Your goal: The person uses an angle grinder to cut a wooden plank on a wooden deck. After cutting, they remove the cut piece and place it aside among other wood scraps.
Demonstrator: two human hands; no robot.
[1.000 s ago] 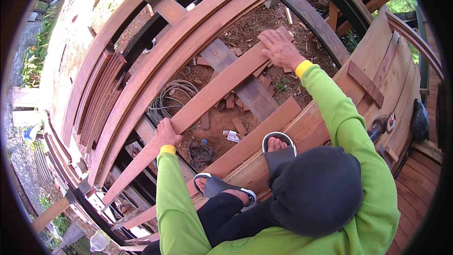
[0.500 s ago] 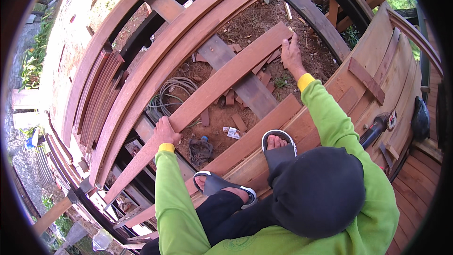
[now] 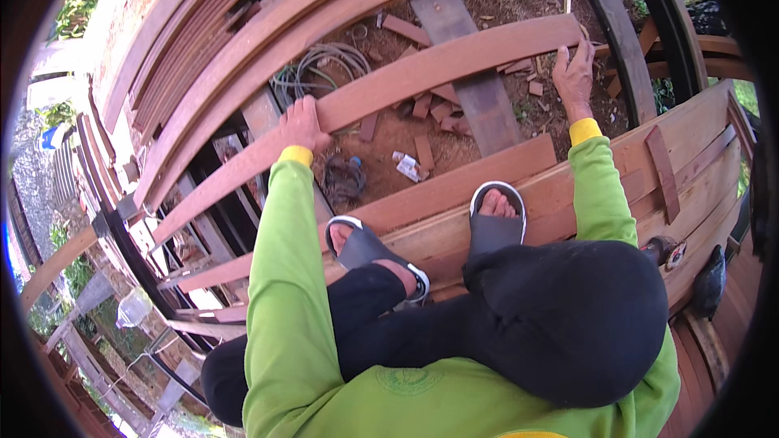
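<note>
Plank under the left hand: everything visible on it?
Long, flat, reddish-brown plank, apparently wooden, straight-cut at the right end; its curve may be lens bend. It slants from lower left to upper right, crossing over a grey beam; contact unclear. The left hand grips it partway along; the right hand is at its right end.

Lime green meets reddish brown, and we're spoilt for colour here!
Across the centre we've got the long plank (image 3: 454, 63) in plain reddish brown, and look, lime-green sleeves (image 3: 284, 259) ending in bright yellow cuffs (image 3: 297, 154)! At the bottom we catch a darker green round emblem (image 3: 410, 380) on the shirt (image 3: 357, 410), with black trousers (image 3: 438, 328) above and dark grey sandals (image 3: 357, 250) rimmed in white. We spot grey hose (image 3: 304, 73) upper centre, orange-brown soil (image 3: 381, 162) beneath, paler tan boards (image 3: 698, 122) far right!
</note>
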